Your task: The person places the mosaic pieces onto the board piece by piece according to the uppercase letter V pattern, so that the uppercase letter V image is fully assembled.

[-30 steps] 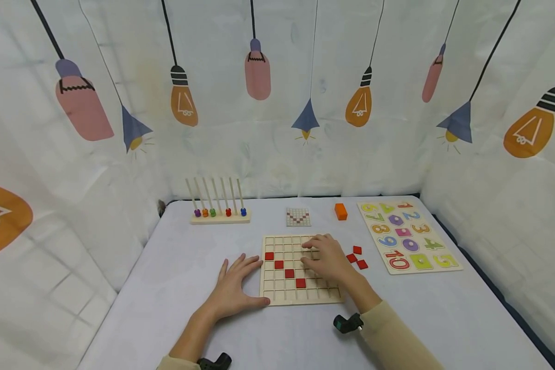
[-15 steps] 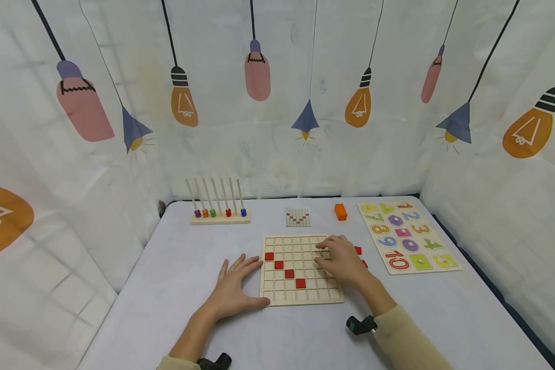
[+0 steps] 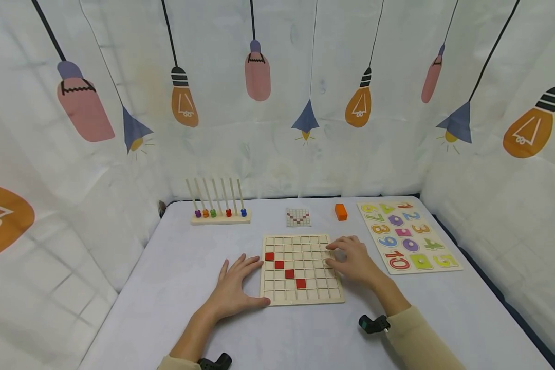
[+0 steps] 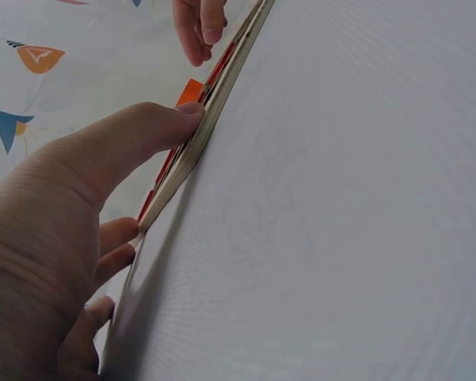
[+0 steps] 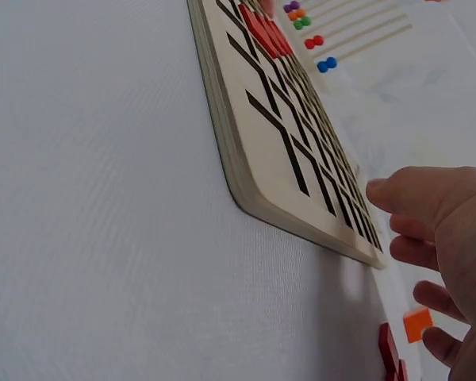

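A wooden grid board [image 3: 279, 296] lies flat on the white table, with several red square tiles [image 3: 300, 283] set in a descending diagonal. The left hand [image 3: 235, 288] rests at the board's left side, fingers spread along its edge and thumb at the near left corner. In the left wrist view its thumb [image 4: 155, 127] touches the board's rim. Over the board's right edge hovers the right hand [image 3: 355, 261], fingers slightly bent, thumb apart from them, nothing seen between. Loose red tiles [image 5: 387, 349] lie beyond that edge; in the head view the right hand hides them.
Behind the board lies a small pattern card [image 3: 298, 218], with an orange block [image 3: 340, 211] to its right. A number puzzle board [image 3: 437, 267] lies at the right. A bead-and-peg stand [image 3: 220, 219] occupies the back left. White fabric walls surround the table.
The right hand has moved rightward from over the grid to the board's right edge, and now covers the loose red tiles. The left hand and the board have stayed in place.
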`<action>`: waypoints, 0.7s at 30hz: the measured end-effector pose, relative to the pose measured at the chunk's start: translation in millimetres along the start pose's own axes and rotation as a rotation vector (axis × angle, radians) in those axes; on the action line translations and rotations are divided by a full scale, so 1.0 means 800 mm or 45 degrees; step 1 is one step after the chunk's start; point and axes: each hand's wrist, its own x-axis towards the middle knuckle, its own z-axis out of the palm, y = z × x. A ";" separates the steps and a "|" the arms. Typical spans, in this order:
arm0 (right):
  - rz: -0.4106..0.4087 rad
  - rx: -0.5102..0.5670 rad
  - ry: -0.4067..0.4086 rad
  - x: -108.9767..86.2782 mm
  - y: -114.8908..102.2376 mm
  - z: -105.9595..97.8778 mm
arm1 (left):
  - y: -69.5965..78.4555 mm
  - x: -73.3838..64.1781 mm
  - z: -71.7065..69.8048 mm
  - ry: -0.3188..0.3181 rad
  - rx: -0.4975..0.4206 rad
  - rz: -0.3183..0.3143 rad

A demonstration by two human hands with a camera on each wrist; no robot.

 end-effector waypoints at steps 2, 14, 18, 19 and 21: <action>0.000 0.010 -0.005 -0.002 0.004 -0.002 | 0.000 0.000 0.000 0.001 0.001 -0.001; 0.047 -0.026 0.011 -0.013 0.032 -0.008 | 0.000 0.000 0.001 0.000 0.008 0.001; 0.059 -0.034 0.006 -0.014 0.039 -0.011 | -0.001 0.000 0.001 0.000 0.007 0.000; 0.055 -0.040 0.005 -0.015 0.040 -0.012 | -0.001 0.000 0.001 -0.001 0.008 -0.001; 0.054 -0.047 0.001 -0.015 0.043 -0.013 | -0.001 0.000 0.001 0.000 0.010 -0.001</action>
